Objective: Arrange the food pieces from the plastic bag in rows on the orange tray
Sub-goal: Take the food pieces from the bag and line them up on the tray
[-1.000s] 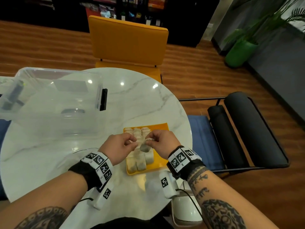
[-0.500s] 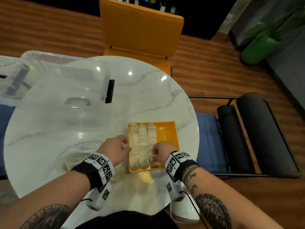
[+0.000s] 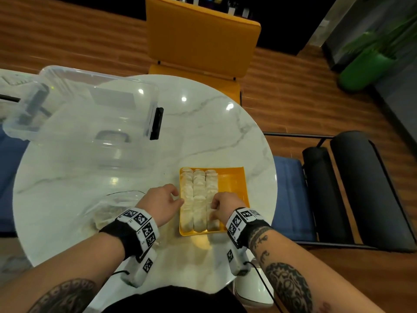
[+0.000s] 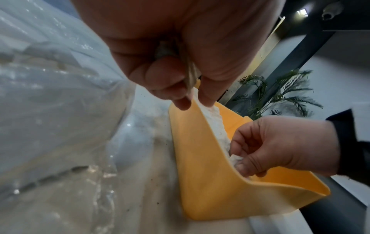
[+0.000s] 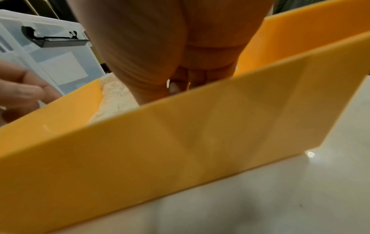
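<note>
Three rows of food pieces point(image 3: 199, 197) fill the orange tray's point(image 3: 234, 179) left part, its right strip bare; right hand point(image 3: 225, 205) pinches a piece in the third row, left hand point(image 3: 161, 204) curled, grip unclear, plastic bag point(image 3: 112, 206) left of tray.

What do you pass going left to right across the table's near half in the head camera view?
Plastic bag → left hand → rows of food pieces → right hand → bare right part of the orange tray.
</note>
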Available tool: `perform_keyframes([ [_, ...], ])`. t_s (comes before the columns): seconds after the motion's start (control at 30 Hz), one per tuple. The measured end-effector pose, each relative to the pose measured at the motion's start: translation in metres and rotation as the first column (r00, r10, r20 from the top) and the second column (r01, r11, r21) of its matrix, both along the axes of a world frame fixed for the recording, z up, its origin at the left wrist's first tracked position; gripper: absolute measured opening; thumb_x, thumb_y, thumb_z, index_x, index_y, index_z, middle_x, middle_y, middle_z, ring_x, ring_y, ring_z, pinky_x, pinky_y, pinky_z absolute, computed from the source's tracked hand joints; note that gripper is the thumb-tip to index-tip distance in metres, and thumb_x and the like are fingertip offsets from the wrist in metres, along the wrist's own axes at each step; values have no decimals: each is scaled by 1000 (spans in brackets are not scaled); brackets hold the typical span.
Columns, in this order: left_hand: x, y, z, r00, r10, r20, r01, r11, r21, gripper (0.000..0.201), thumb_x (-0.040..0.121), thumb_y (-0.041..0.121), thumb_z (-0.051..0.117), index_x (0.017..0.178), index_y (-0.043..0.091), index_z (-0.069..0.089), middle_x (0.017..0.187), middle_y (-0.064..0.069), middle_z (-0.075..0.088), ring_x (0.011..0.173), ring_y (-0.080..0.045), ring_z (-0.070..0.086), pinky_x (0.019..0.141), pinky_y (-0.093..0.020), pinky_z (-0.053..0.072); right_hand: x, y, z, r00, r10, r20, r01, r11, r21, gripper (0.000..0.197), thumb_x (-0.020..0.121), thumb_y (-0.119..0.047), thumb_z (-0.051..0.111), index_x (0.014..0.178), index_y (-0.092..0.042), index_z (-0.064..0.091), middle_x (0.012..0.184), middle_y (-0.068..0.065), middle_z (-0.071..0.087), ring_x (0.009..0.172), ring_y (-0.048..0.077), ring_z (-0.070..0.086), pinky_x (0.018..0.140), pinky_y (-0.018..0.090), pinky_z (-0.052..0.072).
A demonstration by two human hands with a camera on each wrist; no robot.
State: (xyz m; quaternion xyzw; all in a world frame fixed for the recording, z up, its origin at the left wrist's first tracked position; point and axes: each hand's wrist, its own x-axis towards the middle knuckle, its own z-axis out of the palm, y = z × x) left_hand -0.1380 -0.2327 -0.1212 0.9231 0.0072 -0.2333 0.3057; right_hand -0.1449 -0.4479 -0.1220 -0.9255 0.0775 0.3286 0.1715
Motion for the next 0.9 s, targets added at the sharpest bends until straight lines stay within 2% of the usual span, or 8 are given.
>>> perform_keyframes([
  [0.13,1,-1,11,997,77,26,-74,993,-96,25,95,43,54,108,24,64,94,7,62,89,-13,57,77,-26,42,-1,-2,9,998,-34,45,33,999,17,30,79,-28,80,103,-22,63,107,-1,62,91,18,60,77,29,52],
  [0.27,9,0,18,974,198,-111,-223,929,-295,33,98,47,44,98,20,63,96,3,66,80,-18,58,74,-34,51,-6,2,26,982,-60,178,42,994,105,23,87,-33,71,106,-21,66,109,-3,66,98,16,61,83,28,50],
  [0.4,10,-18,32,863,294,-410,-490,682,-543,44,101,50,36,103,17,65,102,-4,57,75,-19,46,63,-31,39,-17,27,51,963,-150,224,50,915,401,34,84,-41,73,114,-29,66,101,-13,65,83,3,58,79,21,45],
  [0.47,7,-29,43,806,256,-533,-580,521,-626,49,101,54,35,109,16,65,110,-7,58,86,-20,53,73,-33,45,-20,42,59,960,-157,233,28,879,477,47,80,-44,76,123,-33,63,100,-15,63,80,1,57,80,22,49],
  [0.53,4,-38,52,784,179,-594,-603,445,-662,55,101,56,31,121,14,59,120,-11,58,106,-24,58,85,-37,49,-23,49,62,942,-151,301,-5,887,462,47,81,-40,76,125,-32,63,98,-14,61,81,4,57,78,22,47],
  [0.6,3,-42,58,785,102,-611,-594,404,-696,58,100,58,30,127,12,54,118,-14,56,102,-26,58,84,-39,47,-25,48,65,915,-175,365,-7,895,446,35,86,-33,72,121,-27,66,96,-12,61,84,6,57,75,21,44],
  [0.73,-1,-42,64,800,65,-596,-573,379,-727,45,102,42,37,124,6,53,92,-9,58,67,-17,53,69,-35,40,-31,42,66,867,-316,385,71,844,532,17,90,-28,68,105,-21,70,92,-11,68,82,7,60,74,20,44],
  [0.9,-7,-41,65,842,136,-522,-532,375,-759,18,99,13,52,113,2,57,96,-18,59,91,-31,59,96,-50,49,-34,35,67,792,-493,360,182,754,631,8,84,-31,72,83,-30,64,85,-7,70,82,15,66,78,33,54],
])
